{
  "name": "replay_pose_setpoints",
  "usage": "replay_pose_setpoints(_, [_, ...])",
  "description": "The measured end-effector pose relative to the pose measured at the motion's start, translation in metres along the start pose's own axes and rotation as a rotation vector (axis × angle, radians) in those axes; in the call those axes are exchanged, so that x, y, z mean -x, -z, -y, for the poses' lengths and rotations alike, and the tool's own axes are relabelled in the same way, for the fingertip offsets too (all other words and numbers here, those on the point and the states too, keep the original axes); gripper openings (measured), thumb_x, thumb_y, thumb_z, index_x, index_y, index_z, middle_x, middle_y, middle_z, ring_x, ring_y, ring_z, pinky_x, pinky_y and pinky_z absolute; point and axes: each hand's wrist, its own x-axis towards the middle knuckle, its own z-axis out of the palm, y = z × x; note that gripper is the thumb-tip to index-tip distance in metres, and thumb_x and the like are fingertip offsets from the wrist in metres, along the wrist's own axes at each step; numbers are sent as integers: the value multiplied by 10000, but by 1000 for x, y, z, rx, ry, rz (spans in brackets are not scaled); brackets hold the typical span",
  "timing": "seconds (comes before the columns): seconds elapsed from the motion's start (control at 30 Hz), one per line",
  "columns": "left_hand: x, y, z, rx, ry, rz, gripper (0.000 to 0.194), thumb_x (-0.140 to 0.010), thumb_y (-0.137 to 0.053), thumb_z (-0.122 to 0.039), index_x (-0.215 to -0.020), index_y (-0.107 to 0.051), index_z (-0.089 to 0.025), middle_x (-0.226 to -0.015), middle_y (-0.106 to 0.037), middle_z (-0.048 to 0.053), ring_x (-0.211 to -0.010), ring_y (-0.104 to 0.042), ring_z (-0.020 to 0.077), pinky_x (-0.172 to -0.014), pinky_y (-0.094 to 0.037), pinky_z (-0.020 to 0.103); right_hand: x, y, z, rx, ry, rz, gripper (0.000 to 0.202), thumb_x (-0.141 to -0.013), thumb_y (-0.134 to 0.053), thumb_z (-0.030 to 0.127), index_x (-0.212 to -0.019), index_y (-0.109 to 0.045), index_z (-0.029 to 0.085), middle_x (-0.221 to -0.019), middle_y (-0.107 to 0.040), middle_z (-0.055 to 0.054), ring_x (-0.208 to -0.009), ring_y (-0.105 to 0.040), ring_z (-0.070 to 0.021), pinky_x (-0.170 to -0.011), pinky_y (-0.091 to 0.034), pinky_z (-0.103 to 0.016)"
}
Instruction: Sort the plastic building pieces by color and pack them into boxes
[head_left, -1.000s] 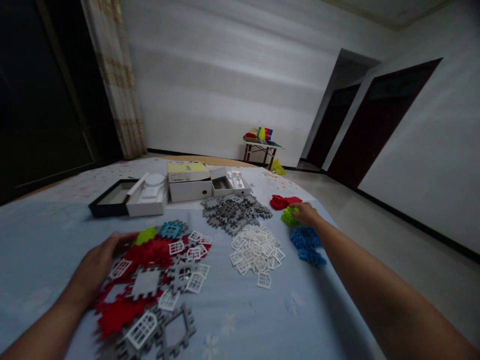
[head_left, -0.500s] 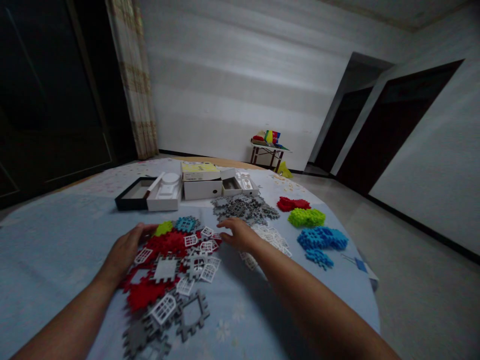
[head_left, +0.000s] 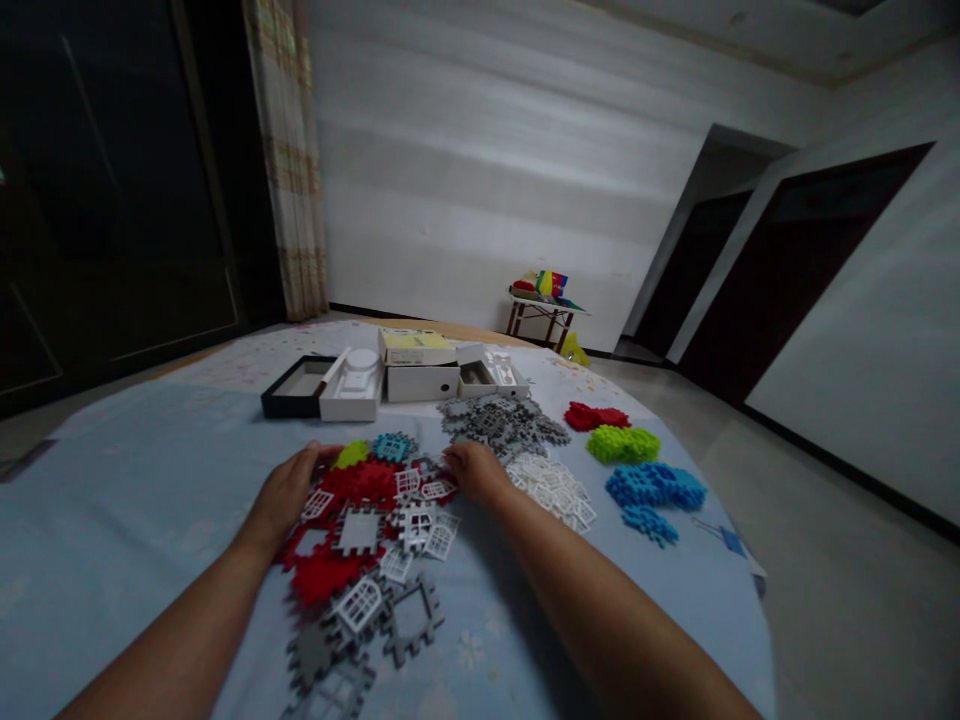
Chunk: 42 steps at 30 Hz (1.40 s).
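Your right hand (head_left: 480, 478) was over at the green pile (head_left: 624, 444) a second ago, and now it has come left to the far right side of the mixed heap (head_left: 364, 482). Its fingers are bent in close together, and a thin bit of white shows by the tips, but I can't tell if they are pinching it. Your left hand (head_left: 281, 500) has stayed on the left side of the heap, with its fingers laid along the far edge by a small green piece (head_left: 351, 455). I can't tell if they grip that piece or just touch it. So both your hands are at the heap now, and the green pile on the right sits free. The heap is on the near part of the desk (head_left: 142, 540) and is still all mixed up, with red, gray, white, blue and green bits lying on and beside each other. To the right, each color has its own place: the gray pile (head_left: 499, 425), the white pile (head_left: 553, 490), the red pile (head_left: 596, 416), the green one, and the blue pile (head_left: 654, 486) nearer you.
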Motion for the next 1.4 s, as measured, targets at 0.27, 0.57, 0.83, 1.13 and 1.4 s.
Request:
replay_pose_setpoints(0.27, [1,0,-2,30,20,24,570,-767,-349,-564,-959,-650,-120,-961,-706,107,-983,-617,239,-959,-412,370,33,41,-20,-55,31,-224,219,-834,-452,245,-898,-656,201,-819,-672,-27,-750,-590,-159,-688,-409,-242])
replay_pose_setpoints(0.57, [2,0,-8,-4,36,35,542,-798,-320,-510,-989,-628,-107,-986,-698,107,-1001,-606,231,-961,-402,360,79,77,-71,-178,-105,-466,294,-791,-503,281,-1036,-634,183,-1009,-657,-70,-851,-598,-177,-755,-467,-309])
replay_pose_setpoints(0.83, [7,-3,-11,-73,-17,45,569,-781,-326,-537,-1009,-623,-107,-1056,-671,118,-991,-605,230,-957,-404,358,89,42,-16,-140,93,-262,223,-783,-541,218,-974,-654,200,-902,-646,-58,-844,-577,-164,-803,-442,-311])
replay_pose_setpoints(1.13, [11,-13,-15,-290,-185,22,535,-788,-264,-526,-966,-639,-188,-1079,-641,70,-1063,-551,213,-1010,-345,365,84,12,29,-65,159,2,322,-764,-599,333,-1047,-626,181,-967,-623,-98,-923,-536,-205,-835,-405,-313])
replay_pose_setpoints(1.4, [22,-20,-26,-335,-271,106,501,-807,-237,-462,-990,-619,-194,-1107,-612,80,-1104,-513,203,-1024,-328,373,73,-5,42,-94,74,12,526,-672,-687,340,-1162,-555,199,-1077,-578,-101,-1019,-496,-237,-883,-382,-346])
